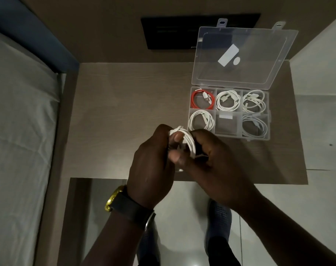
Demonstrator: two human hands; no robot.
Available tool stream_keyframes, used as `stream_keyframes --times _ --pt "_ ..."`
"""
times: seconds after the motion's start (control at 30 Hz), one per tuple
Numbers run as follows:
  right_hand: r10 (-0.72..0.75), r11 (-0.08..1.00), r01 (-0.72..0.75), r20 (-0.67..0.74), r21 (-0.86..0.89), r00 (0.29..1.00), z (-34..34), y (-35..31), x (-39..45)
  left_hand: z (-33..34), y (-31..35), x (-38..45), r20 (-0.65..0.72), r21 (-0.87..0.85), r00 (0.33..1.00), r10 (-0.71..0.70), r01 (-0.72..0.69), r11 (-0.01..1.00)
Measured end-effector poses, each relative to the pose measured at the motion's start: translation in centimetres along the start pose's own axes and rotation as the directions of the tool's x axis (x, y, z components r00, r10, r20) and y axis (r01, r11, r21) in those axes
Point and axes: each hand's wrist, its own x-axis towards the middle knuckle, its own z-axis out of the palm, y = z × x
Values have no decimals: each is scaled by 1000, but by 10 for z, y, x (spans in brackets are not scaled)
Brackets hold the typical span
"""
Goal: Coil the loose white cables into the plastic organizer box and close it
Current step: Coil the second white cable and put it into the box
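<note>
Both hands hold one coiled white cable [189, 143] over the front of the wooden table. My left hand [153, 162] grips its left side, thumb across the loops. My right hand [211, 156] closes on its right side. Behind and to the right sits the clear plastic organizer box [215, 110], with its lid [240, 54] standing open. A red cable [202, 99] fills the back left compartment. White coils lie in several other compartments. The front middle compartment [227, 124] holds no cable.
A black panel [171, 31] is set in the wall behind the table [125, 112]. A bed with grey sheets [19, 131] runs along the left. Tiled floor and my shoes [219, 214] show below the table's front edge.
</note>
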Motion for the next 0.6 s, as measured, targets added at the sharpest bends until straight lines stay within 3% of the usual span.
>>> stream_keyframes --times 0.1,0.2,0.27,0.33,0.47,0.6 --pt "23 1000 -24 115 5 993 -10 4 -4 3 -1 1 30 0 1000 -4 4 1000" --pt "118 904 -191 204 384 972 -25 10 -4 16 1 0 6 -189 997 -79 79 979" --pt "203 793 -255 154 553 967 -35 23 0 31 -1 6 44 -360 987 -153 158 919" --pt "331 728 -314 88 610 940 -44 43 6 47 -4 19 175 -488 955 -238 294 822" --pt "477 634 -362 22 684 879 -68 76 20 81 -6 52 356 -488 894 -272 426 762" --pt "488 710 -322 -107 626 866 -93 97 40 109 -2 86 355 -449 870 -342 480 754"
